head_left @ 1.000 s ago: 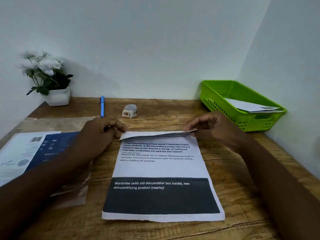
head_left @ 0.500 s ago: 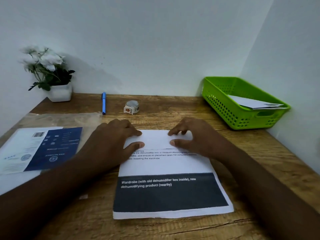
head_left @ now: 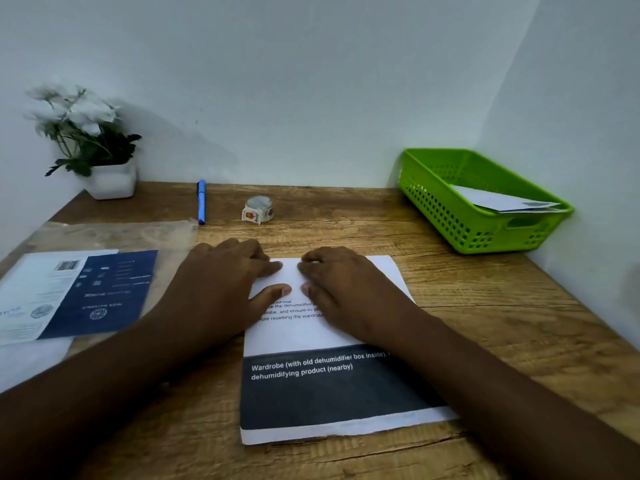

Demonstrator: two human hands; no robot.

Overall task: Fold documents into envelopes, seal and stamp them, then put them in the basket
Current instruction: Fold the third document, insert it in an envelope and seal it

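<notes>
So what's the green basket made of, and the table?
The green basket looks like moulded plastic: glossy, bright, with a grid of punched holes and a cut-out handle. The table looks like wood, matte brown with grain lines and knots, though it could be a printed laminate.

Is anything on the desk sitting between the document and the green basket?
Nothing visible. Bare wood lies between the document, pressed flat by both hands, and the green basket. The stamp roll and pen sit off that line, towards the back left.
</notes>
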